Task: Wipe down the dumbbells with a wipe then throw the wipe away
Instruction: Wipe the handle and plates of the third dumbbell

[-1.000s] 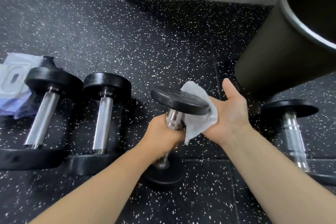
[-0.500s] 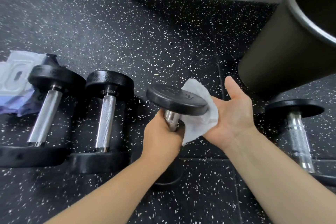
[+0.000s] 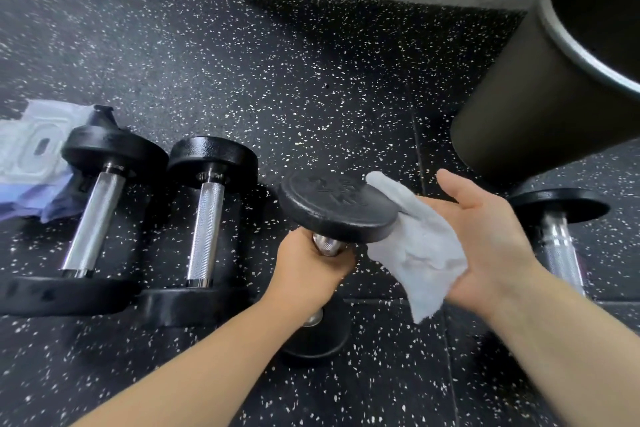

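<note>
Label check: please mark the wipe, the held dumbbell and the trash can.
wipe (image 3: 415, 253), head view, crumpled middle.
held dumbbell (image 3: 337, 210), head view, upper plate face.
trash can (image 3: 512, 104), head view, outer wall.

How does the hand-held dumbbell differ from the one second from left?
The held dumbbell is near upright, gripped at its handle by the left hand; the second dumbbell lies flat, untouched. The right hand presses the wipe against the held dumbbell's top head; the second dumbbell's is bare. Both have black heads, silver handles.
</note>
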